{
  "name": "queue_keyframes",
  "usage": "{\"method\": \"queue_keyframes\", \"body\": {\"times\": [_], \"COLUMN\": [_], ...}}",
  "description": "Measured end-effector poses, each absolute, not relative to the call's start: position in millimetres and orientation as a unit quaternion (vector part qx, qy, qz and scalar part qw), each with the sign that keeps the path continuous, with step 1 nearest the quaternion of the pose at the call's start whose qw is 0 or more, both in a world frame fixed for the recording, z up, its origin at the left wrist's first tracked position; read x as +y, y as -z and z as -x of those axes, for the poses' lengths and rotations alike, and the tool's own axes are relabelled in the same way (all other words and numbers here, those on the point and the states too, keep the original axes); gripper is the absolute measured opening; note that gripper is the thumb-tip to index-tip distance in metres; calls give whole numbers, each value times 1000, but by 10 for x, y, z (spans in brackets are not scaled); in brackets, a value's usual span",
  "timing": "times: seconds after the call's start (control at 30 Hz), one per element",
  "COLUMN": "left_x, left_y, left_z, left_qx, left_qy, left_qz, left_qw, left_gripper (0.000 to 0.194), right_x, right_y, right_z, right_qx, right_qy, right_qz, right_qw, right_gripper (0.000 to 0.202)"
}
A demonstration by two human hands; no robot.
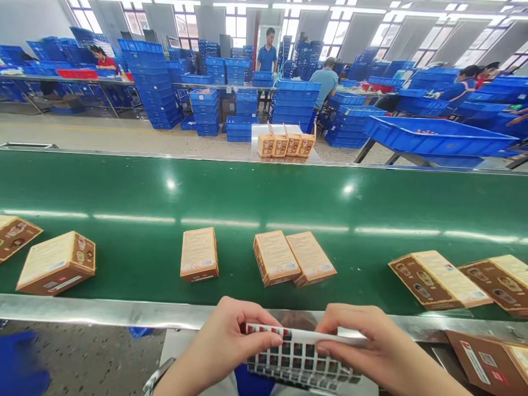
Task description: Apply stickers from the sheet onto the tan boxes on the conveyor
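Note:
Both hands are close together in front of the belt's near edge, at the bottom middle of the view. My left hand (231, 335) pinches the left top edge of a sheet of small printed stickers (295, 357) between thumb and fingers. My right hand (365, 335) grips the same sheet farther right. Rows of small dark labels on white cover the sheet, which bends and hangs down from the fingers. Just beyond the hands, three cardboard boxes lie on the green belt: one box (198, 252) apart on the left, and a box (276, 256) touching another box (311, 256).
The green conveyor belt (247, 190) runs across with a metal edge (103, 311). More boxes (60, 264) lie left and right on it. A brown box (478, 357) sits at the lower right. Beyond are standing boxes (284, 144), blue crates (150, 82) and several people at tables.

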State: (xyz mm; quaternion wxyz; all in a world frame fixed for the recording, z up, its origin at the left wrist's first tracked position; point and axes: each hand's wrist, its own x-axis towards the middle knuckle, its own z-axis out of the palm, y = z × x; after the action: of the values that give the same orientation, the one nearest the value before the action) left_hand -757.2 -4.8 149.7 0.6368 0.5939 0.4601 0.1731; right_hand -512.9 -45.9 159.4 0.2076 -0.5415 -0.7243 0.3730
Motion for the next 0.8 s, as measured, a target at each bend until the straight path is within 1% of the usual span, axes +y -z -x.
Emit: {"method": "queue_keyframes", "body": {"times": [0.2,0.23,0.33,0.4,0.43,0.5,0.57,0.67,0.8], "left_x": [-55,-53,-39,-21,-11,6,15,2,-36], "left_y": [-1498,-1503,-1513,-1503,-1492,-1466,-1444,-1431,-1425], "left_z": [7476,7453,7377,7330,7313,7293,7287,7273,7223], "left_qx": [420,417,396,393,399,415,422,426,418], "left_qy": [-173,-168,-155,-165,-175,-191,-195,-199,-206], "left_qz": [-631,-640,-660,-636,-609,-546,-518,-553,-628], "left_qw": [629,623,619,643,663,702,718,688,624], "left_gripper": [28,27,23,17,16,21,26,30,32], "right_x": [-562,-569,-559,-543,-541,-563,-620,-735,-801], "right_y": [-1663,-1676,-1684,-1661,-1642,-1594,-1538,-1461,-1422], "right_z": [5043,5057,5136,5180,5191,5184,5155,5106,5085], "right_qx": [-736,-744,-769,-776,-773,-758,-741,-732,-735], "right_qy": [-333,-318,-284,-271,-266,-264,-272,-267,-245], "right_qz": [554,551,525,517,519,538,552,563,564], "right_qw": [199,203,228,240,247,258,267,275,287], "right_gripper": [14,11,13,12,15,16,16,18,8]}}
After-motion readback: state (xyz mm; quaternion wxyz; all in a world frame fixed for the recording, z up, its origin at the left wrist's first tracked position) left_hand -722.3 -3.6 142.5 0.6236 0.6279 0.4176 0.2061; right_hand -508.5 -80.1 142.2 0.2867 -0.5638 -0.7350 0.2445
